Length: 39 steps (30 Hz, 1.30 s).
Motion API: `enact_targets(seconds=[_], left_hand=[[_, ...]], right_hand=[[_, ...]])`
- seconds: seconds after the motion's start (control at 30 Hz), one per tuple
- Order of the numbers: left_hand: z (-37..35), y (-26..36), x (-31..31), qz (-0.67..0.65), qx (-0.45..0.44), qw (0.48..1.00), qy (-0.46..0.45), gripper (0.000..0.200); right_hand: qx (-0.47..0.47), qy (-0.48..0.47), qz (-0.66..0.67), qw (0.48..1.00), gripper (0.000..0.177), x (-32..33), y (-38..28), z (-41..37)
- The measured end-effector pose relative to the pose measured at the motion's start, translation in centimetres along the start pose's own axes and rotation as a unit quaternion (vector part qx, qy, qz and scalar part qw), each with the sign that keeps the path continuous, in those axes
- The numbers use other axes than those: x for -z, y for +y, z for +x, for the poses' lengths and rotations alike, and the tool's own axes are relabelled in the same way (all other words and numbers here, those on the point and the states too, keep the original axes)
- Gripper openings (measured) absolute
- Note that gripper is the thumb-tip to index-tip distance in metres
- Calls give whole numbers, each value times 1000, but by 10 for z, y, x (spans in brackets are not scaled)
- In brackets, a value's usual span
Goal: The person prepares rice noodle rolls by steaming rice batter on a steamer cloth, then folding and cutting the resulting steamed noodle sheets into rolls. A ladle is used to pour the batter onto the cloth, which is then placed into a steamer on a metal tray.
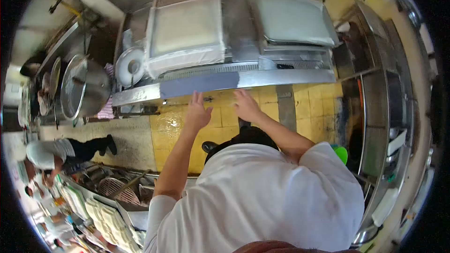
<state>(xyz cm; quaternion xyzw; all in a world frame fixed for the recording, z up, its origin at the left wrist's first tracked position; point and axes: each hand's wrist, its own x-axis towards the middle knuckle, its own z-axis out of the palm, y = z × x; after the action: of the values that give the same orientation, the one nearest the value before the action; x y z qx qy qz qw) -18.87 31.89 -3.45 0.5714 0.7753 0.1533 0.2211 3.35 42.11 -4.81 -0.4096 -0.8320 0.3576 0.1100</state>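
Note:
My left hand is held out over the yellow tiled floor, fingers stretched and holding nothing, its tips close to the metal front edge of the counter. To its right, my right hand is also empty with its fingers apart, near the same edge. Beyond the hands, on the left of the counter, lies a square frame covered in white cloth with a pale, smooth layer on top. A second square tray with a whitish, shiny surface sits on the right. Haze blurs the back of the counter.
A round white lid or dish stands at the counter's left end, beside a large metal pot. Metal shelving runs along the right. Behind on the left, a person bends near a worktable with several pale trays.

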Motion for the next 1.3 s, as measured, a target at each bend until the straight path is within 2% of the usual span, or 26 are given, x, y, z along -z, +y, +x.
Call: enact_targets(seconds=[0.03,0.1,0.13,0.2,0.27,0.37,0.4,0.47,0.5,0.53,0.57,0.6,0.63,0.67,0.73,0.8,0.83,0.9,0.93,1.0,1.07,1.13,1.17,1.2,1.23,1.3], left_hand=[[17,9,-3,3,-10,1000,-14,70],[46,21,-8,183,52,979,-77,85],[55,19,-14,187,43,978,-87,85],[70,11,-26,205,105,961,-155,93],[70,8,-36,227,105,956,-155,93],[69,4,-41,244,107,951,-158,92],[70,5,-42,238,114,951,-160,92],[70,7,-43,236,115,951,-164,92],[71,8,-42,231,119,952,-161,92],[74,10,-43,235,127,950,-164,93],[75,1,-47,240,124,949,-165,93],[76,-14,-52,274,76,943,-175,93],[78,-21,-54,306,29,934,-184,93],[80,-11,-49,310,29,929,-198,93],[82,-9,-47,295,41,933,-201,93],[84,-7,-43,275,62,939,-197,93],[83,-6,-39,259,75,944,-191,92],[80,-2,-38,233,103,952,-169,91],[75,-3,-37,212,99,960,-154,89],[71,-7,-40,187,101,969,-123,88],[69,-20,-46,200,53,974,-90,82],[68,-15,-37,179,59,979,-74,80],[67,-12,-36,159,62,983,-72,78],[66,-13,-35,141,81,985,-53,71],[64,-15,-31,132,98,986,-33,71],[62,-17,-24,45,105,993,-28,61]], right_hand=[[23,21,-16,999,55,-8,1,10],[60,41,-42,996,60,-18,2,30],[77,41,-52,995,63,-18,3,38],[89,25,-100,991,67,-12,10,52],[94,-22,-141,985,73,-3,33,57],[148,19,-218,964,70,32,102,46],[133,38,-238,961,66,42,127,42],[-8,49,-189,981,61,81,165,24],[-57,99,-137,984,59,96,200,12],[-83,86,-249,961,63,126,228,-1],[-101,178,-239,949,69,149,261,-20],[-142,217,-211,943,76,175,293,-37],[-211,210,-284,912,80,196,334,-53],[-310,162,-411,842,85,215,368,-68],[-427,93,-304,847,85,271,391,-95],[-554,105,-265,782,81,299,402,-96],[-548,107,-266,786,81,305,404,-93],[-442,258,-221,830,61,320,402,-71],[-427,256,-222,838,61,320,391,-55],[-282,318,-142,894,39,319,362,-11],[-183,360,-113,908,27,308,307,36],[-155,222,-74,960,27,300,274,86],[-117,302,-6,946,23,282,250,105],[-99,264,50,958,21,280,221,121],[-74,256,45,963,21,274,198,151],[-44,163,27,985,23,256,171,186]])
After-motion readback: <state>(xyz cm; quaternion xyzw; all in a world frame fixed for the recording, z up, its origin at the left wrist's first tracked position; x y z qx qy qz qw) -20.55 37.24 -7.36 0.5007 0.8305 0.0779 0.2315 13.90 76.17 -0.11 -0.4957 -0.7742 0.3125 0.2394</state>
